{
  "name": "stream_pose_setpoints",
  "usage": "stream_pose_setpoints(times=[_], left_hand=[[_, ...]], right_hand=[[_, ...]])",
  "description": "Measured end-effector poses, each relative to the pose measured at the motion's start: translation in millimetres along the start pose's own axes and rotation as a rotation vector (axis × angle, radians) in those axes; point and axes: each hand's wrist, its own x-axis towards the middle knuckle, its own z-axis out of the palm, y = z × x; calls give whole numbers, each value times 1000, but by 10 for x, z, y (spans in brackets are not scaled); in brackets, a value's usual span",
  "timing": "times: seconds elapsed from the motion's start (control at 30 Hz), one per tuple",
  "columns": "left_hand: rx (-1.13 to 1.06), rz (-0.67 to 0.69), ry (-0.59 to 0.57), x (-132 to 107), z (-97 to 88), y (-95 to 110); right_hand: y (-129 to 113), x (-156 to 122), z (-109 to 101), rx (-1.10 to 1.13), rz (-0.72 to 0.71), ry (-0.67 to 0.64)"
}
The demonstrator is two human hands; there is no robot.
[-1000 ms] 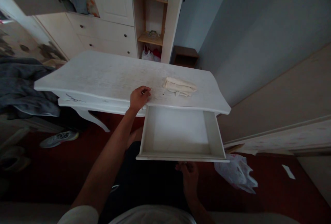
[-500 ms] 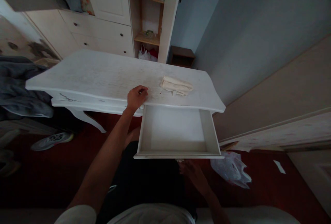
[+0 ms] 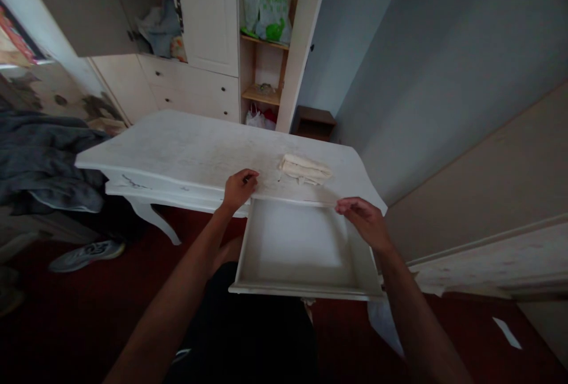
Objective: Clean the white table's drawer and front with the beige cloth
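Observation:
A white desk (image 3: 190,147) with a scuffed top stands in front of me, its right drawer (image 3: 293,248) pulled out and bare inside. My left hand (image 3: 239,187) rests at the desk's front edge, near the drawer's back left corner. Its fingers are curled in, and whatever they may hold is hidden. Over the drawer's back right part hovers my right hand (image 3: 362,218), fingers stretched toward the desktop and holding nothing visible. Just beyond both hands lies a folded cream cloth (image 3: 306,169) on the desktop, touched by neither.
Behind the desk is a white wardrobe (image 3: 208,85) with plastic bags (image 3: 273,11) on a shelf. A brown box-like unit (image 3: 314,122) stands by the wall. Dark clothing (image 3: 44,156) is heaped at left, above a sneaker (image 3: 87,255). A plastic bag (image 3: 384,325) lies on the red floor.
My right hand has come up from below the drawer front to above the drawer's back right side. My left hand stays on the desk edge. The view has tilted up slightly.

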Motion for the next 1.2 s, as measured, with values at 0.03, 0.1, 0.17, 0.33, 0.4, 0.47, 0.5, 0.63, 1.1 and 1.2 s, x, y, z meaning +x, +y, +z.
stream_pose_setpoints(times=[0.03,0.1,0.17,0.33,0.4,0.47,0.5,0.63,1.1,1.2], left_hand=[[-6,3,-1,-3,-4,1],[-22,1,1,1,-8,0],[-34,-8,5,12,-7,1],[-6,-12,4,22,-11,22],[9,0,11,18,-16,21],[16,8,16,13,-17,8],[18,9,19,11,-15,-1],[46,24,39,4,4,-29],[70,15,50,-67,-21,27],[60,-5,50,-66,-27,42]], right_hand=[[56,187,60,-54,-47,56],[145,500,171,-191,-159,88],[193,732,267,-357,-284,61],[199,1109,478,-829,-363,-119],[170,1224,553,-1010,-283,-167],[124,1316,611,-1140,-207,-210],[95,1352,631,-1184,-178,-237],[-22,1452,669,-1312,-149,-332],[-75,1724,625,-1199,-79,-299],[-99,1673,534,-790,55,-243]])
